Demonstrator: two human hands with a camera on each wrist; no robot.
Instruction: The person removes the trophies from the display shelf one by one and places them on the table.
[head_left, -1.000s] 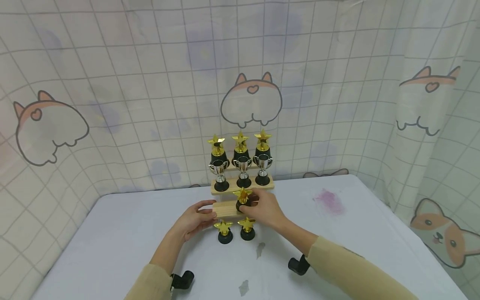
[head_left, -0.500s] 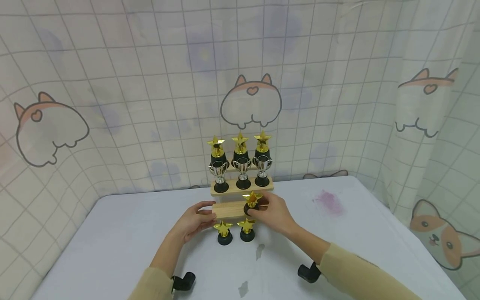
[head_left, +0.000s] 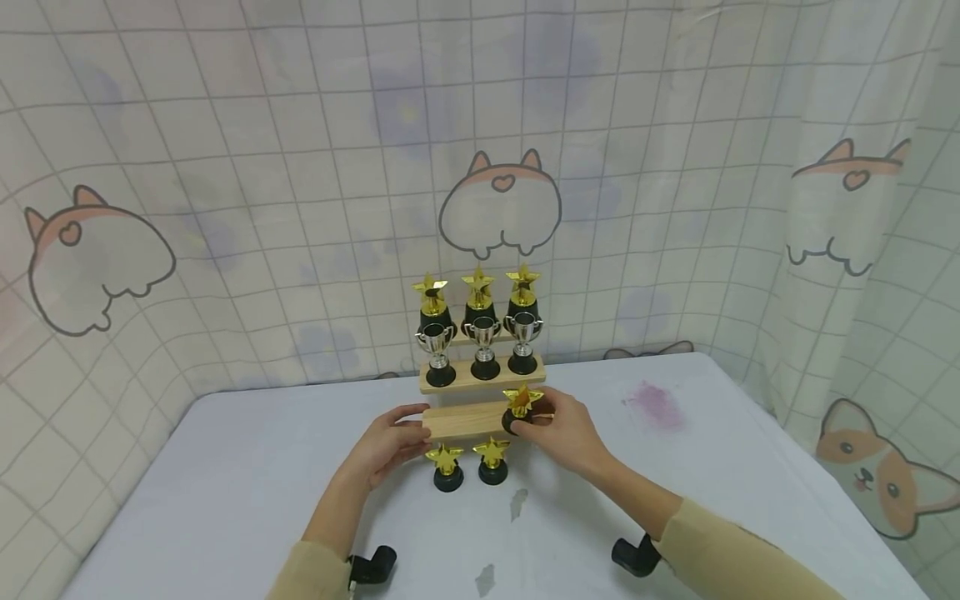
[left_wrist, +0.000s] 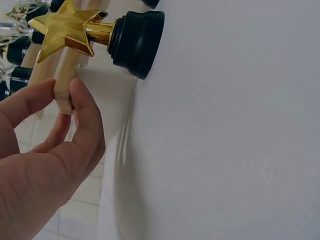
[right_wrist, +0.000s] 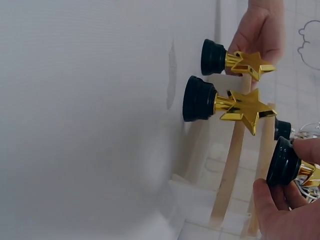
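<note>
My left hand (head_left: 386,446) pinches the left end of the lowest wooden shelf board (head_left: 461,422); in the left wrist view its thumb and fingers lie on either side of the board's end (left_wrist: 64,92). At the board's right end, my right hand (head_left: 568,429) holds a gold star trophy (head_left: 521,402) upright by its black base (right_wrist: 283,162). Two more star trophies, a left one (head_left: 447,468) and a right one (head_left: 492,463), stand on the white tabletop in front of the board.
Behind, a higher wooden shelf (head_left: 468,381) bears three silver cup trophies (head_left: 485,342). Above them, three gold star trophies (head_left: 478,300) stand on the top shelf, partly hidden by the cups. A grid-patterned curtain (head_left: 315,208) hangs behind the table (head_left: 262,483).
My right hand has moved the star trophy rightward along the board, from near its middle to its right end. My left hand keeps its hold on the board's left end.
</note>
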